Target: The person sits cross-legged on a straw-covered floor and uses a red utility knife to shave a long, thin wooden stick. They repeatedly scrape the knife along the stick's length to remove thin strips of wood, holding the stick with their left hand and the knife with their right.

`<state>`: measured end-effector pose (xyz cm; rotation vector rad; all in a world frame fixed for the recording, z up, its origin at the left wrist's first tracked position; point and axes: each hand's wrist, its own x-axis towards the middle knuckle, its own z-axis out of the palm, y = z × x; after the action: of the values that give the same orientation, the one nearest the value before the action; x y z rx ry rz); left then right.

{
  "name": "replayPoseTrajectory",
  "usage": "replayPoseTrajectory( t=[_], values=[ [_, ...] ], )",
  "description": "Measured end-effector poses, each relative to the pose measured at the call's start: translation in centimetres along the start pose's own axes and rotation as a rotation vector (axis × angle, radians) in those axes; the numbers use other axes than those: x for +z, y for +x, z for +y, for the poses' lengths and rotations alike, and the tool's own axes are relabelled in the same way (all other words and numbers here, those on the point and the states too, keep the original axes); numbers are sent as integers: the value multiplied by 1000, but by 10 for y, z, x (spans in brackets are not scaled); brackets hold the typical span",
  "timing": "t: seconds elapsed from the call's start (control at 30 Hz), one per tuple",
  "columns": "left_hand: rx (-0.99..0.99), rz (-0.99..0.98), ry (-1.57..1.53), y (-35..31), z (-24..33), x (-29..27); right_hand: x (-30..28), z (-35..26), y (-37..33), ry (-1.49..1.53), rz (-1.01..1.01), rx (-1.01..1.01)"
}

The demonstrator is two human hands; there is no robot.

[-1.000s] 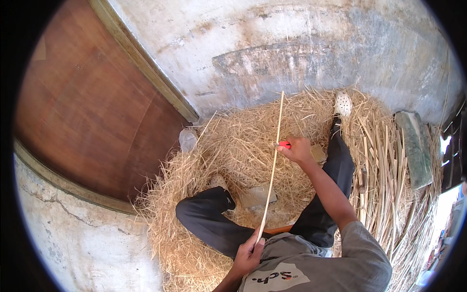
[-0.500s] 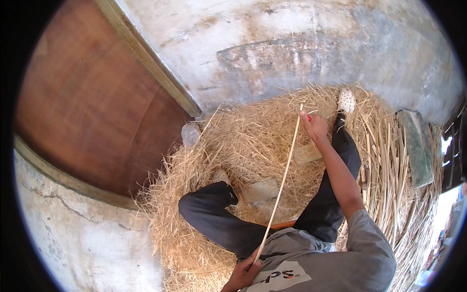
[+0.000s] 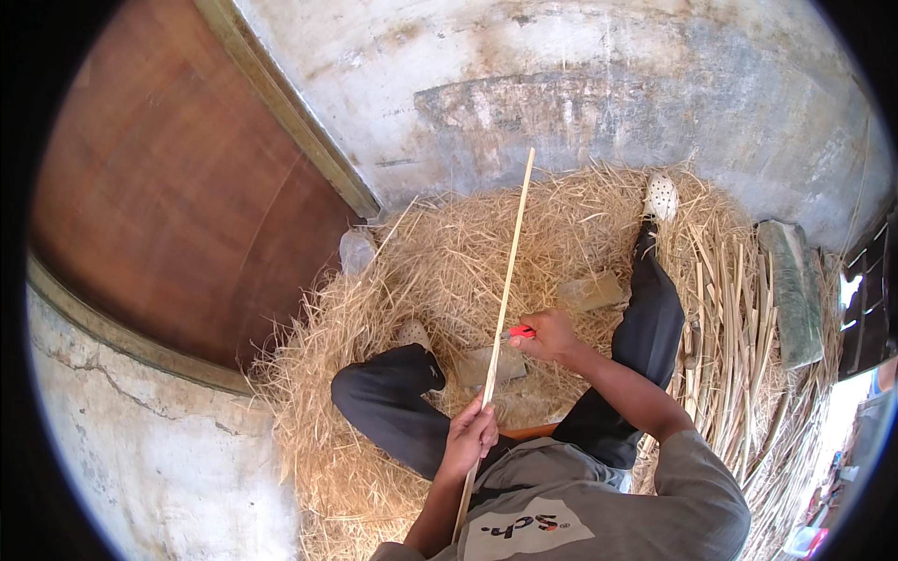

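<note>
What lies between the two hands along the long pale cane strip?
In the head view, only a bare stretch of the long pale cane strip runs from the left hand up to the right hand holding a red-handled tool.

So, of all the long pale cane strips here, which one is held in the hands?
The single long pale cane strip pointing up toward the wall: the left hand grips it low, the right hand touches it with a red-handled tool. The others lie bundled on the right.

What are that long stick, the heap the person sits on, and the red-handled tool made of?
The stick looks like split cane or bamboo: pale, straight, thin, matte. The heap looks like dry straw or shavings: tangled golden strands. The tool in the right hand has a glossy red handle, probably plastic; its blade is hidden. The left hand grips the stick.
</note>
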<state>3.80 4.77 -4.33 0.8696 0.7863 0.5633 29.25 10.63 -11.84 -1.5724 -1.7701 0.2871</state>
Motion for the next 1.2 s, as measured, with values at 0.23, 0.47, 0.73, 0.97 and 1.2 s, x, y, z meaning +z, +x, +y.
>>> replayPoseTrajectory(
  t=[0.23,0.47,0.73,0.97,1.2],
  values=[
    [-38,-11,-77,1,1,5,3,2,1,-7,74,-79],
    [80,104,424,-3,-11,10,4,11,3,-97,103,59],
    [179,159,588,-7,-11,4,12,-8,-7,-15,46,46],
    [350,131,702,-5,-11,9,14,21,11,-172,100,-66],
    [147,59,618,-28,-23,9,-10,59,31,-137,226,371]
  ],
)
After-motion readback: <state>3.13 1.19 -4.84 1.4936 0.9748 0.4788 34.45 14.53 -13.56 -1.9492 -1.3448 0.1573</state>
